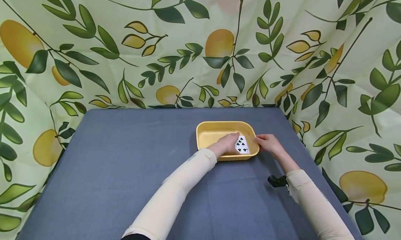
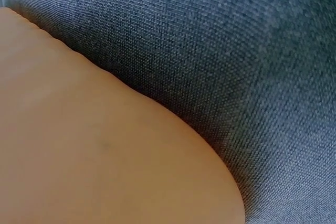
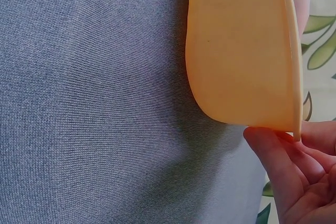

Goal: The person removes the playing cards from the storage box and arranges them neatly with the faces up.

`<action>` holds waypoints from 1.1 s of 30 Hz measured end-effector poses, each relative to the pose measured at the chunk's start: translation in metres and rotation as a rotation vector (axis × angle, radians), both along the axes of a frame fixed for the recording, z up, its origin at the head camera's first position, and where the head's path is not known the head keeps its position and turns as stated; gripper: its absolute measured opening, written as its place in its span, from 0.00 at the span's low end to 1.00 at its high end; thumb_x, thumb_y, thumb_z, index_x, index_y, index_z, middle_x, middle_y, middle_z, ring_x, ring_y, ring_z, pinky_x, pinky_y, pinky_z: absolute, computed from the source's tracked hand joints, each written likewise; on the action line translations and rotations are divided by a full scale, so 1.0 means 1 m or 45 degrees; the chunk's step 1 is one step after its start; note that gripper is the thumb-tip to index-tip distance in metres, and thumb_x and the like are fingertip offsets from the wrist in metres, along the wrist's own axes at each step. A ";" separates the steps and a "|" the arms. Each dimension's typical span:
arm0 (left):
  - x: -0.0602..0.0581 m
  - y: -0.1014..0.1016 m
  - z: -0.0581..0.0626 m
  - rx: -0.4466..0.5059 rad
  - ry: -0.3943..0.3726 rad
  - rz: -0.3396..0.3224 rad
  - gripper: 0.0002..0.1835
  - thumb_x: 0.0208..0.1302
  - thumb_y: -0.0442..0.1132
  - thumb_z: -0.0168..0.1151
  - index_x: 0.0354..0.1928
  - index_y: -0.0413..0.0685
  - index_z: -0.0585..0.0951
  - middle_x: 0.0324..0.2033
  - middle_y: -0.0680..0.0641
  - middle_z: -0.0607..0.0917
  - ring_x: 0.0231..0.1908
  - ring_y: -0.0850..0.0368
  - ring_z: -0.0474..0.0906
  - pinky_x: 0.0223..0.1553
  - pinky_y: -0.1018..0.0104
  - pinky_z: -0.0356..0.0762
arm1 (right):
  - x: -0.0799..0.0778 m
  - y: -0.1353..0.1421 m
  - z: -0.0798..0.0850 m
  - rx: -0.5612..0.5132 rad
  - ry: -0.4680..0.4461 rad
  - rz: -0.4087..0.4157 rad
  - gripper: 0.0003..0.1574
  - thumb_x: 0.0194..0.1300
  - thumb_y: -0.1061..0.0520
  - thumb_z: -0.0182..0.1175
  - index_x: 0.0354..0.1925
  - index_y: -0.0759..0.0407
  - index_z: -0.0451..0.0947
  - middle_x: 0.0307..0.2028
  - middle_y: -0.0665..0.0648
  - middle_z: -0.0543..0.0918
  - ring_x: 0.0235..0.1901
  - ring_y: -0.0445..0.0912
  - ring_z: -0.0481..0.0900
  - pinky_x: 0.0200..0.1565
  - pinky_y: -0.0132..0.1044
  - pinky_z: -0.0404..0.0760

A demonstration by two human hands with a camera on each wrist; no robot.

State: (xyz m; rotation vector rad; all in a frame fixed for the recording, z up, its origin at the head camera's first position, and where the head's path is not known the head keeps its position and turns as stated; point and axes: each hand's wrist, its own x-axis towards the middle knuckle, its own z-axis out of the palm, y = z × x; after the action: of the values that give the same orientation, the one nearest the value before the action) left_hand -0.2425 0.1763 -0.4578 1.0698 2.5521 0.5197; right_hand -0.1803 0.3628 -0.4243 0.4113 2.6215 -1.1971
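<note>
A yellow rectangular plastic tray stands toward the back right of the blue-covered table. Reaching in over its front rim, my left hand holds a white playing card between thumb and fingers. Black club symbols face up on the card, and its left part is hidden by the hand. My right hand pinches the tray's right rim. In the right wrist view, the thumb and fingers meet the tray's edge. Only the tray's outer wall and the cloth show in the left wrist view; the left hand is out of sight there.
The blue tablecloth spreads left and in front of the tray. A curtain printed with leaves and fruit surrounds the table's back and sides. A black wrist camera juts from under the right forearm.
</note>
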 end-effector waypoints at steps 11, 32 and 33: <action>0.000 0.002 -0.005 0.010 0.016 0.007 0.49 0.55 0.53 0.72 0.73 0.43 0.59 0.67 0.45 0.70 0.65 0.55 0.67 0.63 0.68 0.65 | 0.004 -0.001 0.000 -0.006 0.010 0.000 0.28 0.75 0.54 0.50 0.60 0.78 0.70 0.47 0.69 0.81 0.37 0.44 0.79 0.38 0.36 0.82; -0.007 -0.002 -0.004 0.141 0.011 0.010 0.51 0.48 0.49 0.78 0.71 0.40 0.62 0.66 0.44 0.72 0.65 0.52 0.67 0.65 0.69 0.62 | 0.003 0.000 -0.001 -0.027 0.012 -0.017 0.29 0.76 0.54 0.49 0.62 0.77 0.69 0.53 0.72 0.78 0.41 0.45 0.79 0.39 0.33 0.82; -0.008 -0.003 -0.002 0.136 0.020 0.000 0.51 0.48 0.49 0.78 0.71 0.41 0.62 0.66 0.44 0.72 0.65 0.52 0.67 0.65 0.69 0.62 | 0.003 0.000 0.000 -0.032 0.013 -0.027 0.29 0.76 0.54 0.49 0.62 0.76 0.69 0.53 0.72 0.78 0.41 0.45 0.79 0.39 0.32 0.82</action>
State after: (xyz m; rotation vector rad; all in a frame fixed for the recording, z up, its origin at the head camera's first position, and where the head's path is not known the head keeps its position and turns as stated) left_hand -0.2506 0.1733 -0.4598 1.1134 2.5630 0.6570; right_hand -0.1776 0.3626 -0.4244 0.4300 2.6138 -1.2409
